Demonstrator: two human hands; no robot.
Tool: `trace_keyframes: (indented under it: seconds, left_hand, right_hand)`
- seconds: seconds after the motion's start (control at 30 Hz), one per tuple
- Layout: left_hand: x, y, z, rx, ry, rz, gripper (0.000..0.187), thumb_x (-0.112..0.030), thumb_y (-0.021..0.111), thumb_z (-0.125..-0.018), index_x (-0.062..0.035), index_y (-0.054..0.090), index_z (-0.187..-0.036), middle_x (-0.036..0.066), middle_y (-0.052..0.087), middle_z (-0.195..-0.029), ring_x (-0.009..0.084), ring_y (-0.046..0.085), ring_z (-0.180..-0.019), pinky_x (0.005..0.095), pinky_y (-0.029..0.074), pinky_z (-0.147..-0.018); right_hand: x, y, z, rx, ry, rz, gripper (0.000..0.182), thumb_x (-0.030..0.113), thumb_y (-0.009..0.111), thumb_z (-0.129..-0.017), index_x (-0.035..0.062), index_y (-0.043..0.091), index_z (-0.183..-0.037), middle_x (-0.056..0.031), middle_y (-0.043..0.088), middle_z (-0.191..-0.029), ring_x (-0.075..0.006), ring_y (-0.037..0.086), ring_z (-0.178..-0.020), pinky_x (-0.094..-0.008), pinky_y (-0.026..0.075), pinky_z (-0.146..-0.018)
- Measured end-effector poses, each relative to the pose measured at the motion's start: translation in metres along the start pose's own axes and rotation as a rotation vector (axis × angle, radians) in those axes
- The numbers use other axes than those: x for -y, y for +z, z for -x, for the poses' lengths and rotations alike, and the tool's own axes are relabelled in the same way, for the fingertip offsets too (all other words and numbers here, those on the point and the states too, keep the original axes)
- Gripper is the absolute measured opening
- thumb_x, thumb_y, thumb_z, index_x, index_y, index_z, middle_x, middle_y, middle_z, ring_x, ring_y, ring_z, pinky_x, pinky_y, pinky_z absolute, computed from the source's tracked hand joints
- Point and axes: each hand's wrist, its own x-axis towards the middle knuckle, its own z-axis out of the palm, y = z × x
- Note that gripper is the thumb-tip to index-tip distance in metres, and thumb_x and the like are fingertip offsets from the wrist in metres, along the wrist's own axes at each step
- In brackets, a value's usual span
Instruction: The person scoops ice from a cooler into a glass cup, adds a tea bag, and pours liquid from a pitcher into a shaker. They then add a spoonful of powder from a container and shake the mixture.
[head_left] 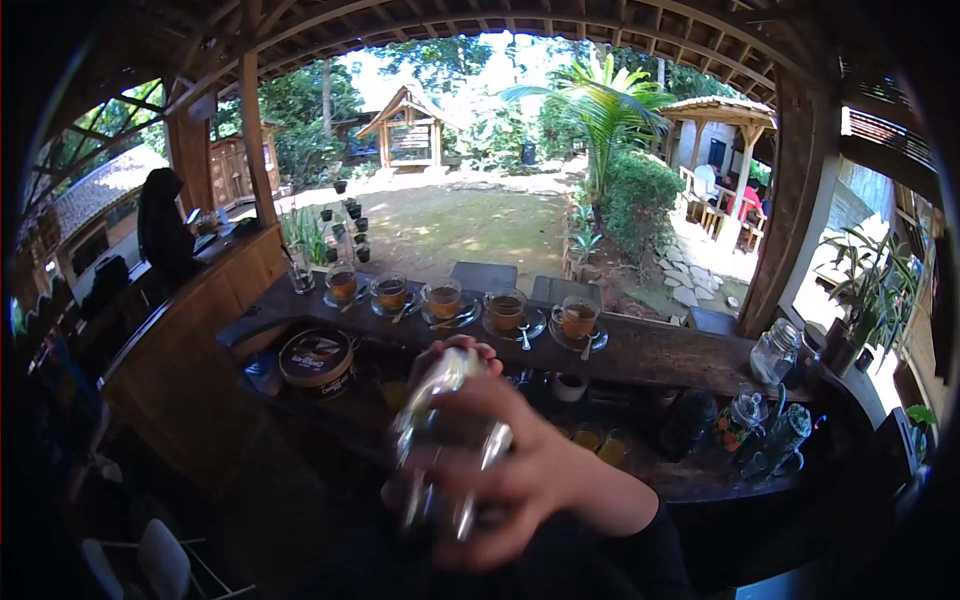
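In front of my chest, a shiny silvery cocktail shaker (450,385) is held tilted and smeared by motion. My right hand (510,450) wraps round its near side, fingers spread along the body. Of my left hand (480,350), only some fingertips show at the shaker's far end; the rest is hidden behind it. Beyond the hands, several glass cups of amber drink (441,297) stand in a row on saucers, with spoons beside them, along the wooden counter (650,350).
A round brown tub (316,360) sits on the lower shelf at left. Glass jars (775,352) stand at right, near a green-wrapped bottle-like object (788,430). Glasses of yellow drink (611,447) are below the counter. A person in dark clothing (168,225) is at far left.
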Motion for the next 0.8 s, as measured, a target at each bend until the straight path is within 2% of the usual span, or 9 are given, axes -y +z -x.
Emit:
trace_keyframes:
  seconds: [0.07, 0.17, 0.27, 0.37, 0.4, 0.47, 0.53, 0.67, 0.8]
  left_hand:
    - [-0.013, 0.015, 0.003, 0.379, 0.088, 0.117, 0.036, -0.041, 0.044, -0.093, -0.0134, 0.054, -0.114, 0.011, 0.05, -0.104, 0.0286, 0.048, -0.1, 0.0486, 0.046, -0.089]
    - [-0.043, -0.009, 0.005, 0.212, -0.032, 0.249, 0.034, -0.039, 0.044, -0.093, -0.0142, 0.054, -0.114, 0.011, 0.05, -0.109, 0.0322, 0.048, -0.103, 0.0502, 0.046, -0.088]
    - [-0.059, -0.03, 0.02, -0.029, -0.069, 0.299, 0.028, -0.036, 0.05, -0.091, -0.014, 0.055, -0.108, 0.01, 0.051, -0.11, 0.031, 0.05, -0.103, 0.0497, 0.045, -0.089]
    - [-0.085, -0.045, 0.012, -0.221, -0.107, 0.325, 0.023, -0.032, 0.056, -0.089, -0.0137, 0.056, -0.103, 0.009, 0.052, -0.111, 0.0297, 0.052, -0.102, 0.0492, 0.045, -0.09]
    - [-0.096, -0.042, 0.009, 0.232, -0.187, 0.374, 0.026, -0.034, 0.055, -0.088, -0.0125, 0.055, -0.102, 0.01, 0.047, -0.109, 0.0285, 0.044, -0.109, 0.0504, 0.044, -0.093]
    - [-0.108, -0.039, 0.013, 0.547, -0.064, 0.217, 0.025, -0.035, 0.056, -0.088, -0.0145, 0.051, -0.103, 0.005, 0.042, -0.106, 0.0223, 0.042, -0.106, 0.0478, 0.04, -0.095]
    - [-0.119, -0.065, 0.008, 0.409, -0.174, 0.275, 0.03, -0.035, 0.055, -0.089, -0.0167, 0.049, -0.112, 0.004, 0.042, -0.112, 0.0208, 0.039, -0.111, 0.0448, 0.038, -0.098]
    - [-0.104, -0.079, -0.001, 0.04, 0.122, 0.128, 0.031, -0.033, 0.053, -0.09, -0.0152, 0.052, -0.115, 0.007, 0.052, -0.118, 0.0266, 0.044, -0.113, 0.0381, 0.042, -0.094]
    - [-0.157, -0.086, 0.01, 0.389, -0.281, 0.267, 0.027, -0.035, 0.051, -0.091, -0.0141, 0.05, -0.108, 0.007, 0.045, -0.112, 0.0233, 0.044, -0.107, 0.0448, 0.042, -0.094]
  right_hand:
    - [0.03, -0.002, -0.021, 0.322, 0.256, -0.241, 0.038, 0.029, 0.067, -0.073, 0.0381, 0.053, -0.106, -0.0011, 0.052, -0.123, -0.0436, 0.05, -0.106, -0.0567, 0.04, -0.085]
    - [-0.031, 0.031, -0.003, 0.129, 0.057, 0.019, 0.049, 0.022, 0.074, -0.066, 0.0296, 0.054, -0.111, -0.0083, 0.051, -0.122, -0.0425, 0.048, -0.109, -0.0478, 0.042, -0.088]
    - [-0.064, 0.059, 0.016, -0.038, 0.772, -0.019, 0.051, 0.02, 0.075, -0.064, 0.025, 0.056, -0.111, -0.0104, 0.05, -0.117, -0.0415, 0.046, -0.109, -0.0484, 0.044, -0.084]
    - [-0.045, 0.079, -0.015, 0.17, 0.16, 0.077, 0.054, 0.019, 0.073, -0.069, 0.0273, 0.05, -0.116, -0.0118, 0.048, -0.125, -0.0393, 0.048, -0.111, -0.0494, 0.044, -0.088]
    - [-0.033, 0.088, -0.024, 0.235, 0.015, 0.043, 0.05, 0.021, 0.069, -0.071, 0.0344, 0.049, -0.114, -0.0088, 0.049, -0.124, -0.0412, 0.048, -0.11, -0.0488, 0.044, -0.087]
    - [-0.021, 0.101, -0.028, 0.381, 0.082, -0.071, 0.051, 0.022, 0.068, -0.07, 0.0393, 0.048, -0.113, -0.0068, 0.05, -0.124, -0.0428, 0.048, -0.11, -0.0486, 0.045, -0.086]
    - [-0.045, 0.114, -0.018, 0.241, 0.012, -0.002, 0.051, 0.022, 0.068, -0.071, 0.0367, 0.048, -0.115, -0.0066, 0.049, -0.125, -0.0417, 0.048, -0.11, -0.0491, 0.043, -0.088]
    - [-0.102, 0.133, 0.01, 0.089, 0.877, 0.053, 0.064, 0.021, 0.077, -0.064, 0.0215, 0.049, -0.12, -0.0156, 0.047, -0.124, -0.0394, 0.043, -0.115, -0.0472, 0.044, -0.089]
    - [-0.06, 0.16, -0.026, 0.281, 0.091, 0.052, 0.046, 0.021, 0.065, -0.073, 0.0328, 0.049, -0.115, -0.0052, 0.047, -0.129, -0.0426, 0.047, -0.111, -0.0554, 0.043, -0.085]
